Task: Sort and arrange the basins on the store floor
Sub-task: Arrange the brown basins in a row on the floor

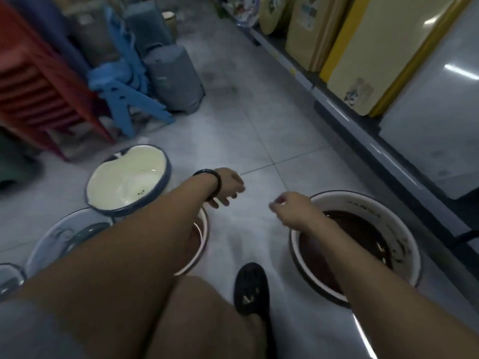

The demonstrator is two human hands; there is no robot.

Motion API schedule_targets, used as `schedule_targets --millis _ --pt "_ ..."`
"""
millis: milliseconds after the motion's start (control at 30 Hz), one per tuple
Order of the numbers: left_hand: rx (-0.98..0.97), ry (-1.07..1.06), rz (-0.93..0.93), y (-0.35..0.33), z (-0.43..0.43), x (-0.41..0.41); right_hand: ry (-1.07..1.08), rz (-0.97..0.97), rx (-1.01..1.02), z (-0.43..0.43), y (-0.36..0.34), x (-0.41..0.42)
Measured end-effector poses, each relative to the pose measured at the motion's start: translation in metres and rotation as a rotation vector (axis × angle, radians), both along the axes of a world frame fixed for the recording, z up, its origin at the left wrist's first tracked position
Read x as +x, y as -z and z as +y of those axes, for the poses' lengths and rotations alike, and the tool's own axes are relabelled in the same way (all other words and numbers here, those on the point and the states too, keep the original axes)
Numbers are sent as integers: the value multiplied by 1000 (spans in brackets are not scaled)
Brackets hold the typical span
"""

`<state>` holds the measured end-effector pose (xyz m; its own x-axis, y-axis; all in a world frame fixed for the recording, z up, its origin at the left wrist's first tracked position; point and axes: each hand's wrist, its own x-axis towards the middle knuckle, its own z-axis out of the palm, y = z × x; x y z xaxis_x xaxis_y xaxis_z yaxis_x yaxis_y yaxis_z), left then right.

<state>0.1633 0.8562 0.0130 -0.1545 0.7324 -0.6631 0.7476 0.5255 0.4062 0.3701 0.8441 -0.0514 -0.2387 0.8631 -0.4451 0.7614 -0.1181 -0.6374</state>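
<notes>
Stack of red plastic stools (39,81), far left, nested. Blue plastic stools (121,94), just beside the red stack, tilted. Grey bin (176,79), upturned, next to the blue stools. Pale tiled floor (246,130), scuffed. Low shelf (350,117) along the right side, carrying upright yellow boards (357,81) and tan boards (311,29). One black shoe (251,288) on the floor, near the bottom.
</notes>
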Motion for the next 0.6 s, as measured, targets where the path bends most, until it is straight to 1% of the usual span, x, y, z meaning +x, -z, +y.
schedule_targets --millis 33,67,100,167,200,233,333,400,500,533,600 --pt "66 -78 -10 4 -13 -25 -9 103 -48 -11 -5 -30" --pt "97 -135 31 11 -32 -50 -12 198 -129 -25 -8 -57" --pt "84 -171 102 23 -52 -75 -13 279 -199 -38 -4 -81" --pt "-14 -250 189 62 -99 -118 -29 334 -273 -61 9 -118" --pt "-61 -329 168 82 -122 -133 -57 323 -300 -70 18 -131" --pt "-87 -452 82 102 -143 -144 -92 304 -321 -77 27 -141" --pt "-118 -965 -247 153 -188 -153 -184 188 -383 -86 51 -154" --pt "-82 -1261 -417 186 -201 -152 -154 126 -409 -87 66 -152" --pt "48 -1528 -585 224 -206 -157 -87 83 -422 -85 82 -144" --pt "114 -1591 -672 230 -204 -158 -86 76 -426 -85 86 -141" --pt "178 -1658 -770 235 -199 -159 -98 48 -424 -82 91 -136"
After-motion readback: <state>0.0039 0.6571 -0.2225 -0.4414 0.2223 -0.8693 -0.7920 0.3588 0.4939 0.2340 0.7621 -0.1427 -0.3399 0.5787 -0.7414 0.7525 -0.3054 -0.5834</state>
